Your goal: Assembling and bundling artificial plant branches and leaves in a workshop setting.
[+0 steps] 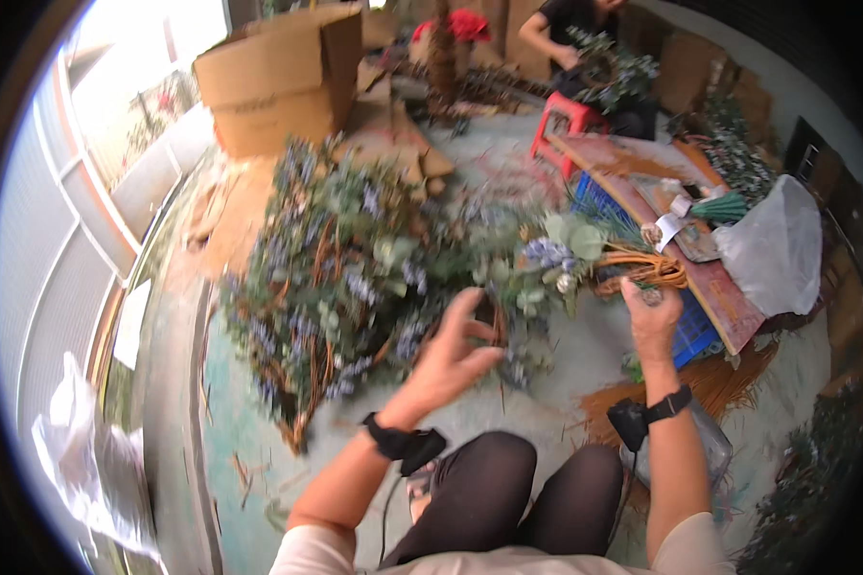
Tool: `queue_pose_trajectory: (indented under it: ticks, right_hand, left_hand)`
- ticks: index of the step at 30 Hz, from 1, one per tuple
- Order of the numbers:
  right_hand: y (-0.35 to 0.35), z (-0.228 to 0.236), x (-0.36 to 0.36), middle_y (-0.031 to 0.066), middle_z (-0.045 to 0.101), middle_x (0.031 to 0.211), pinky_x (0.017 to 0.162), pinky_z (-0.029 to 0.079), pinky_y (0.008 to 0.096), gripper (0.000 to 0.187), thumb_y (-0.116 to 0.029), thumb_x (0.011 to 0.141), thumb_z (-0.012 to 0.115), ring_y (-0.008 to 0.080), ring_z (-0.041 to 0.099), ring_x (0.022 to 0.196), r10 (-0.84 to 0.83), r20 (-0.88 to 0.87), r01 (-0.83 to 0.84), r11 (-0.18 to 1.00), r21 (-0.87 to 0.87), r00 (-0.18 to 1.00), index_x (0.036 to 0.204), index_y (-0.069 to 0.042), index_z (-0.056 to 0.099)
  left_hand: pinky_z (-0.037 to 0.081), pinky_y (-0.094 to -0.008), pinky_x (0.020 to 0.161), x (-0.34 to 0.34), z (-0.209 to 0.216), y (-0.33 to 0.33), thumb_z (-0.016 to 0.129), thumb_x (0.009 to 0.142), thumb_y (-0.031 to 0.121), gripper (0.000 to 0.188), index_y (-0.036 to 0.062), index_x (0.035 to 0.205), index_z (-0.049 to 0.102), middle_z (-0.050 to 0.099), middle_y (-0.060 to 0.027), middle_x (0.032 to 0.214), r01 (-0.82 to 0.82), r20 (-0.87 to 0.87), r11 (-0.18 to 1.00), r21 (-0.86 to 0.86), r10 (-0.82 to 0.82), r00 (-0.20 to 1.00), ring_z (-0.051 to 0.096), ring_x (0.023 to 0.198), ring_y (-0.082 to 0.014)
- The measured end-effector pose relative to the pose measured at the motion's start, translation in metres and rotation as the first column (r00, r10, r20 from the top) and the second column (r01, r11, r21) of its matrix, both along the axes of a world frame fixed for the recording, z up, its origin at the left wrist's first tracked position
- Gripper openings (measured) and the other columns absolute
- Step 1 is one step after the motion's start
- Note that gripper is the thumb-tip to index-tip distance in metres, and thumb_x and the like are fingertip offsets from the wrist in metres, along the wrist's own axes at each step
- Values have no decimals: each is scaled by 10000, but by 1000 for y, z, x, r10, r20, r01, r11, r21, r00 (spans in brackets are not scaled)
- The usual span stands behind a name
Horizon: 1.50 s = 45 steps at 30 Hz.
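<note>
My right hand (654, 321) is closed at the bare brown vine stems of a twig wreath (642, 264). Grey-green leaves and small lilac flowers (547, 254) spread leftward from those stems. My left hand (448, 359) is raised with its fingers apart and nothing in it. Just beyond it lies a large pile of leafy wreaths (345, 259) with lilac flowers and brown twigs showing through. Motion blurs the greenery between my hands, so where the wreath ends and the pile begins is hard to tell.
A low wooden table (724, 302) over a blue crate (692, 335) stands at the right, bearing a clear plastic bag (781, 244). Farther back, a person (594, 38) holds greenery beside a red stool (564, 120). A cardboard box (278, 86) stands far left.
</note>
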State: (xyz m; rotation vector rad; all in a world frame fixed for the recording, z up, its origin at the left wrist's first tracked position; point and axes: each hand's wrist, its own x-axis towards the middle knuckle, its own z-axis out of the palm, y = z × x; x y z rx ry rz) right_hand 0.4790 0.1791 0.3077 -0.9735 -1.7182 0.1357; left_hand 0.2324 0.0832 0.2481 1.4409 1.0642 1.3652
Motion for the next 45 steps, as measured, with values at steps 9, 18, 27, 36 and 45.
queue_pose_trajectory:
  ticks: [9,18,27,36,45]
  right_hand:
    - [4,30,67,83,520,722,613,390,306,313,-254,799,565,170,455,651,-228,-434,308,943,123,872,860,50,524]
    - [-17,-35,62,42,363,617,528,321,295,333,-256,746,637,152,350,571,-173,-286,158,985,-73,943,674,-6,431]
    - [-37,-34,57,96,424,654,526,360,315,289,-149,685,685,230,427,565,-133,-246,105,987,-126,960,691,8,443]
    - [-49,-5,55,10,467,675,578,360,266,219,-187,750,632,120,419,628,-145,-344,137,989,-49,928,779,-12,504]
    - [-61,-1,50,-31,429,712,607,320,221,326,-308,818,534,65,361,621,-79,-585,68,997,-41,807,848,16,510]
  left_hand:
    - [450,-308,772,-96,322,68,488,833,276,642,75,1339,148,511,-100,1109,-128,-360,739,661,463,810,576,882,-204]
    - [466,-274,686,24,158,69,586,774,132,495,60,1213,368,566,-86,902,123,-253,988,91,-96,963,563,771,-157]
    - [431,-303,800,129,-11,28,603,772,139,584,41,1260,298,415,-154,1187,212,-372,971,-110,-238,897,446,1017,-201]
    - [321,-361,933,135,-38,15,634,721,184,740,-13,1288,202,357,-230,1231,274,-490,961,-31,-253,834,373,1126,-345]
    - [327,-388,930,108,-19,0,630,687,156,723,3,1273,234,383,-224,1180,259,-547,956,136,-145,824,371,1089,-370]
